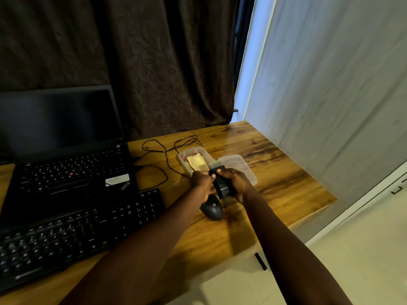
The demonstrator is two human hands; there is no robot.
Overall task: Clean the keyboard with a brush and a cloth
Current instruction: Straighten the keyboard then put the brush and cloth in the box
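1. The black block-shaped plastic brush [222, 188], short bristles pointing away from the person, is held up between both hands, just above the black rounded computer mouse [212, 209].
2. The brush body is gripped by the right hand [237, 183], fingers curled round it. The upper end near the bristles is pinched by the left hand [200, 183]. Whether a part is being adjusted there cannot be told.
3. The black full-size external keyboard [77, 234] is seen at the front left of the wooden bench [275, 172], just before the open black laptop [66, 161]. It is well apart from the brush and touched by neither hand.
4. The pale yellow folded cloth [196, 164] is lying in the clear plastic tub [182, 158], with the tub's clear lid [240, 166] set just beside it on the right.
5. Brushing is judged not yet begun; the tool looks to be readied first.
6. Risks from here:
   - If a stiff part gives way suddenly, the brush could be jerked down onto the mouse or knocked against the tub.
   - The thin black cables [154, 146] looped behind the tub could be snagged when the cloth is reached for.
   - If strokes are aimed towards the laptop, dust could be swept onto its keys.
   - If the bristles are pressed too hard, keycaps could be lifted.
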